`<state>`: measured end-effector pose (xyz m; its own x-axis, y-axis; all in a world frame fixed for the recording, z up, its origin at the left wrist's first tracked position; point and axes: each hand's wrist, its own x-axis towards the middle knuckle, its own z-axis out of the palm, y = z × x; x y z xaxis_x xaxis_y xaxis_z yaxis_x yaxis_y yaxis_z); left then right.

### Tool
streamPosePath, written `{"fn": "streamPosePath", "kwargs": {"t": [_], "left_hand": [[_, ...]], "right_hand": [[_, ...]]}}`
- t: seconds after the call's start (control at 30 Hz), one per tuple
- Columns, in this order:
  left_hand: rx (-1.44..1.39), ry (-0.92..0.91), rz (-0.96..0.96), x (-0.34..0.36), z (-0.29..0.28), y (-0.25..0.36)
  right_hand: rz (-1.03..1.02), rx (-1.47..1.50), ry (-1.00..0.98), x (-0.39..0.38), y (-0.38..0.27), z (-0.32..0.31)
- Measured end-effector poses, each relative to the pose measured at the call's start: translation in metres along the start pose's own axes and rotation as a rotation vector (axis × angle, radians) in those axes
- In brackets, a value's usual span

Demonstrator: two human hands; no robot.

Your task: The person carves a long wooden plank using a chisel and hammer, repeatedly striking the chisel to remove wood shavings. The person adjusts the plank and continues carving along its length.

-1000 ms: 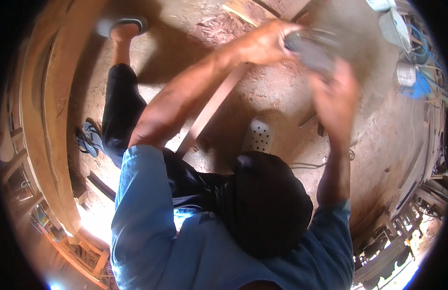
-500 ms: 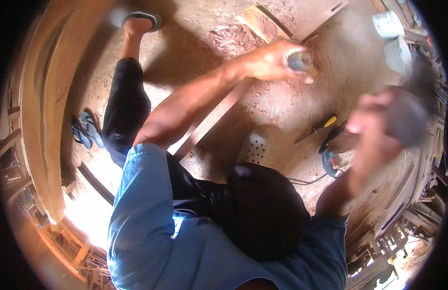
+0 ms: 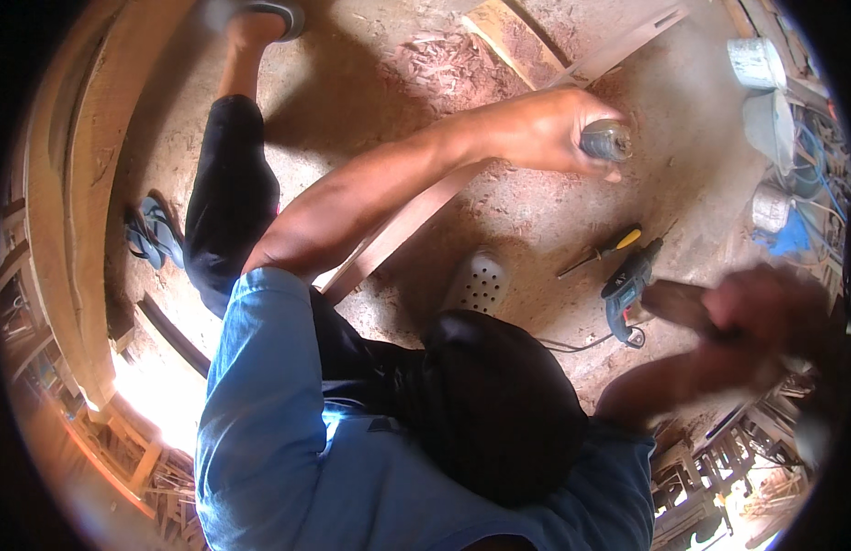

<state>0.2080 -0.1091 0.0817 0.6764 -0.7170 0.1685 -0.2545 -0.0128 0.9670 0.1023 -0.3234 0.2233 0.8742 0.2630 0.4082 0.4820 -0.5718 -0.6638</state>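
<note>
My left hand (image 3: pixel 559 129) is closed round an upright chisel (image 3: pixel 607 140); only the butt of its handle shows, and the blade is hidden under the hand. Beneath that forearm runs a pale wooden beam (image 3: pixel 412 230). At the right, my right hand (image 3: pixel 742 308) grips a mallet by its wooden handle (image 3: pixel 678 303). Motion smears the hand, and the mallet's dark head (image 3: pixel 811 308) is a blur off to the side. A slotted timber (image 3: pixel 632 41) lies beyond the left hand.
A power drill (image 3: pixel 625 294) with a cord and a yellow-handled screwdriver (image 3: pixel 604 253) lie on the floor. Wood chips (image 3: pixel 435 64) are heaped ahead. White buckets (image 3: pixel 756 62) stand far right. Thick planks (image 3: pixel 100 156) rise at the left, near flip-flops (image 3: pixel 159 231). A white clog (image 3: pixel 481 283) shows by my knee.
My right hand has swung the mallet down and outward to the right, away from the chisel. The left hand appears slightly farther right and lower, still round the chisel.
</note>
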Motion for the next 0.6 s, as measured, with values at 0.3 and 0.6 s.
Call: {"fn": "streamPosePath", "kwargs": {"t": [0.3, 0.6], "left_hand": [[0.069, -0.048, -0.14, -0.005, -0.005, 0.0], [-0.026, 0.005, -0.073, 0.002, -0.011, -0.003]], "right_hand": [[0.563, 0.151, 0.204, 0.015, -0.018, 0.019], [0.413, -0.139, -0.142, 0.008, 0.037, 0.069]]}}
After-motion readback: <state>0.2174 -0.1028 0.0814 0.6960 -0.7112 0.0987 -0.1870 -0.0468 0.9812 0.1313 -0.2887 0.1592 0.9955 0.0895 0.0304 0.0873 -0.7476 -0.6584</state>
